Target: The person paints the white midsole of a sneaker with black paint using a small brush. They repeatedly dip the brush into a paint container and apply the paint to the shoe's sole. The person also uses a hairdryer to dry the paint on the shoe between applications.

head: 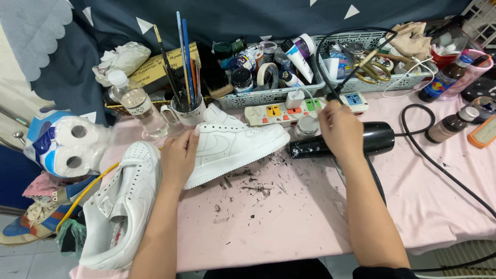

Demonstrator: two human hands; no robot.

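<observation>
On the pink table (289,217), the left hand (178,157) clasps a white sneaker (232,144) by its heel, steadying it, while the right hand (341,129) pinches a black cord (330,95) above a black hair dryer (356,140), near a mug (190,118) holding brushes (183,67) and baskets (279,95) of paint bottles.

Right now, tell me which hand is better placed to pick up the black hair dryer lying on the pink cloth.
Right. The right hand rests directly over the black hair dryer, while the left hand is occupied pressing on the white leather sneaker, farther away.
</observation>
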